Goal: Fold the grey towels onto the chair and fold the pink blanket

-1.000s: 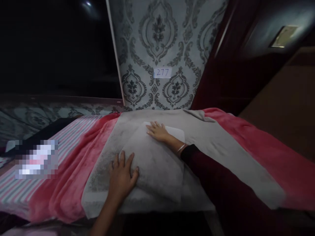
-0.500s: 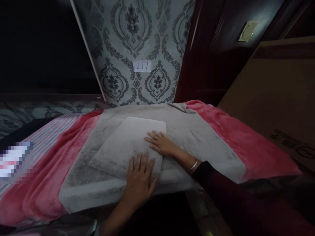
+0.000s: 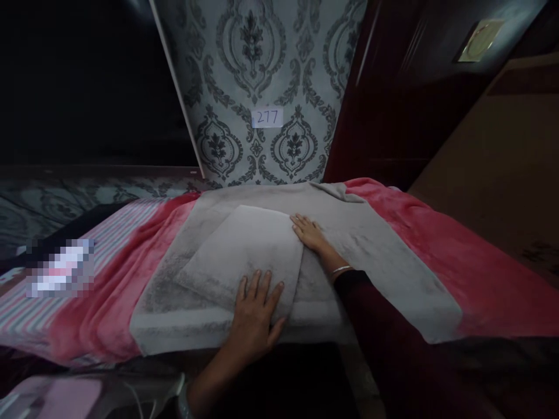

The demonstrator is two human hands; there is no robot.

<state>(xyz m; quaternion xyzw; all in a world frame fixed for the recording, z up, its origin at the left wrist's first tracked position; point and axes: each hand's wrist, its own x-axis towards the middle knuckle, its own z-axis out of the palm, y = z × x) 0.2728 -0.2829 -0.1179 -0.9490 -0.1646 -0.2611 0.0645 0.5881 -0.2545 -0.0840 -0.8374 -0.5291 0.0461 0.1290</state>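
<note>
A folded light-grey plush cloth [image 3: 244, 250] lies at an angle on a larger grey plush cloth [image 3: 371, 250]. My left hand [image 3: 255, 311] rests flat on the folded cloth's near part, fingers spread and pointing away from me. At its far right corner is my right hand [image 3: 309, 231], laid flat with fingers stretched out over the corner and edge. Neither hand grips anything. A thin silver bangle [image 3: 341, 269] circles my right wrist.
Beneath the grey cloth, a pink-red plush blanket [image 3: 419, 244] shows on both sides. Striped fabric [image 3: 126, 227] and a blurred-out item [image 3: 61, 267] are at left. A dark screen [image 3: 87, 81] and a patterned wall marked 277 [image 3: 267, 117] stand behind. A large cardboard box [image 3: 493, 151] is at right.
My right hand has slid from the top of the folded cloth outward to its far right corner. My left hand stays on the near part. The view has shifted slightly left.
</note>
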